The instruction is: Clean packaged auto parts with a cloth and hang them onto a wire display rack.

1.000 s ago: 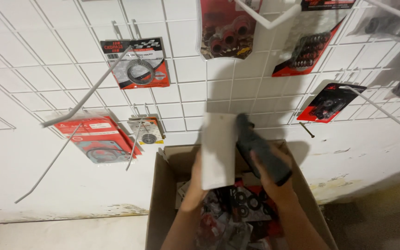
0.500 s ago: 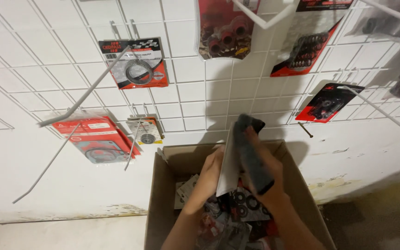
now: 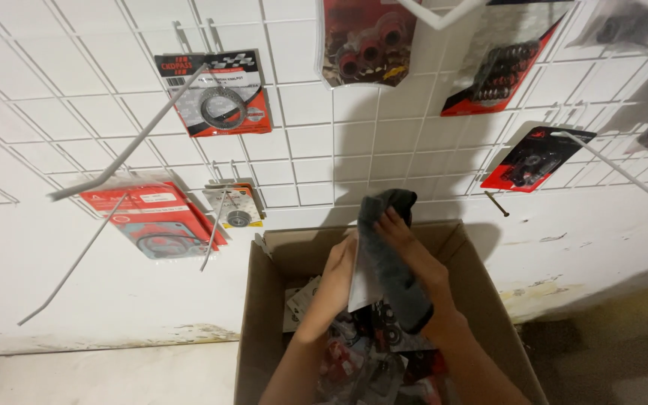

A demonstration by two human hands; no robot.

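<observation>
My left hand [image 3: 337, 276] grips a flat white-backed card package [image 3: 362, 279] edge-on above an open cardboard box [image 3: 260, 315]. My right hand [image 3: 414, 255] presses a dark grey cloth [image 3: 391, 259] against the package's face, fingers closed over the cloth. Both hands hover over the box, which holds several red and black blister packs [image 3: 373, 360]. The package's front is hidden by the cloth.
A white wire grid panel [image 3: 301, 142] covers the wall, with long hooks sticking out toward me. Red carded parts hang on it: a ring pack [image 3: 215, 94], a gasket pack [image 3: 151, 221], a small bearing card [image 3: 235, 206], others at upper right [image 3: 534, 157].
The package has turned from showing its white back to nearly edge-on. Both hands have dropped slightly toward the box, and the cloth now wraps over the package's top.
</observation>
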